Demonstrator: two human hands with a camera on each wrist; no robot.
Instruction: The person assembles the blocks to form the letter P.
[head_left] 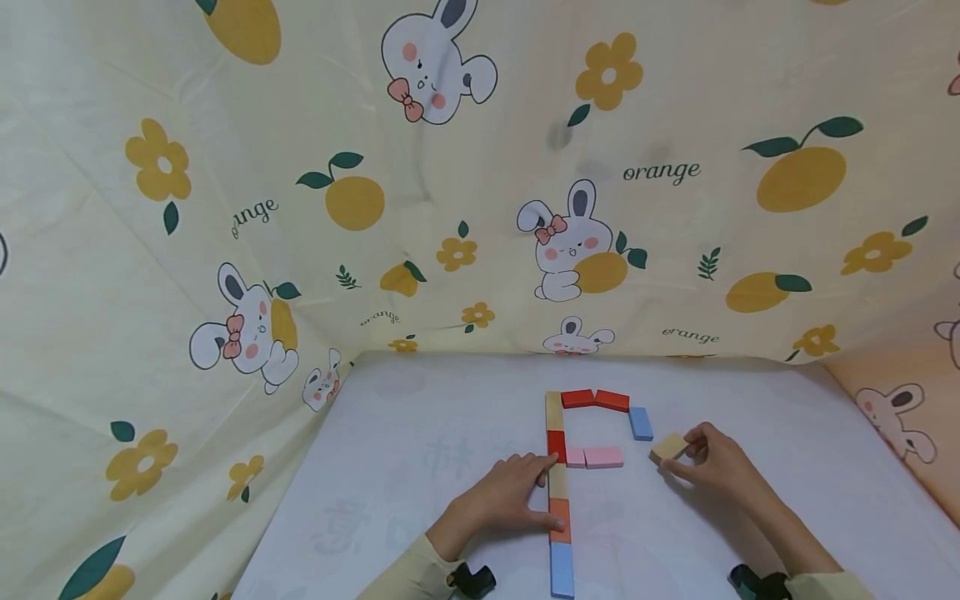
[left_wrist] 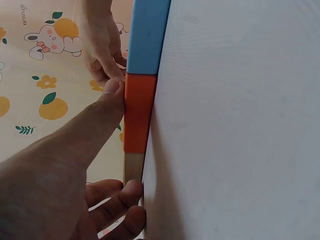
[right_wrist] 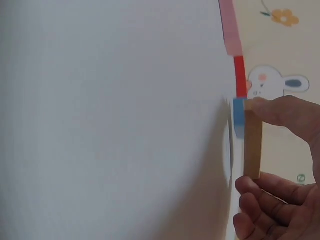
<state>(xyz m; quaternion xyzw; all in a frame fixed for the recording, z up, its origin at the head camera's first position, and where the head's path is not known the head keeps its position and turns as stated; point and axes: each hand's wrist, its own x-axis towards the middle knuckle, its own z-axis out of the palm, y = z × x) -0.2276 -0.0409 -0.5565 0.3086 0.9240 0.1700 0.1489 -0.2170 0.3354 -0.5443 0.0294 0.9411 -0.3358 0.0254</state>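
My right hand (head_left: 720, 467) pinches a plain wooden block (head_left: 669, 448) between thumb and fingertips, off the right side of the block outline. In the right wrist view, the thumb is at one end of this wooden block (right_wrist: 253, 142) and the fingers at the other. My left hand (head_left: 506, 496) touches a straight column of blocks. Its index fingertip is on a red block (head_left: 556, 440); the thumb meets an orange block (head_left: 559, 510). Between these two is a plain wooden block (head_left: 558, 482). A blue block (head_left: 562, 571) forms the near end.
Another wooden block (head_left: 553, 410) tops the column. Two red blocks, one a red block (head_left: 577, 399), run right from it to a slanted blue block (head_left: 641, 423). Lower, two pink blocks, including a pink block (head_left: 603, 457), extend from the column. A patterned cloth (head_left: 480, 167) rises behind the white table (head_left: 420, 400).
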